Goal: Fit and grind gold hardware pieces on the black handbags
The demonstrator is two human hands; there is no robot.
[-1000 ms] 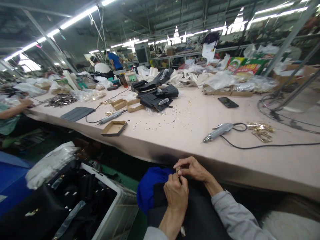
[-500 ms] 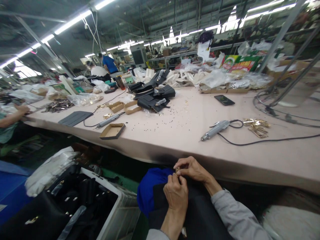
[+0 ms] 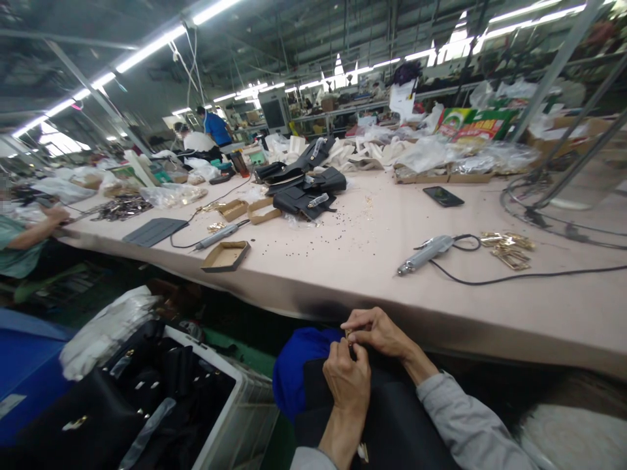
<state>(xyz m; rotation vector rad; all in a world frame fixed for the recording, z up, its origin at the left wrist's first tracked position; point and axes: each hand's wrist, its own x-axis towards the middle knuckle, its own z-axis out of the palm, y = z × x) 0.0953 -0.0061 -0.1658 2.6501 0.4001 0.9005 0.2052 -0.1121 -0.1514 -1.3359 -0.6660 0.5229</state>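
Observation:
Low in front of the table edge, my right hand [image 3: 379,333] pinches a small gold metal fitting [image 3: 349,333] between thumb and fingertips. My left hand [image 3: 347,375] is closed just below it, its fingertips meeting at the same fitting. The fingers cover most of the piece, so its exact kind cannot be told. Under both hands a black leather bag piece [image 3: 406,418] lies across my lap, with another gold fitting [image 3: 362,452] near my left wrist. Blue cloth [image 3: 289,375] shows beside my left hand.
On the table [image 3: 313,274] lie a grey electric screwdriver [image 3: 425,253], gold fittings [image 3: 509,249], a phone [image 3: 443,196], scattered small screws and a cardboard tray [image 3: 225,256]. Black bags [image 3: 306,196] are heaped behind. A white crate [image 3: 240,398] holds black bags at left. A co-worker's arm [image 3: 42,228] rests farther left.
The view has shifted slightly, so the scene sits a little farther right. Both hands keep their pinch at the gold fitting with hardly any visible movement.

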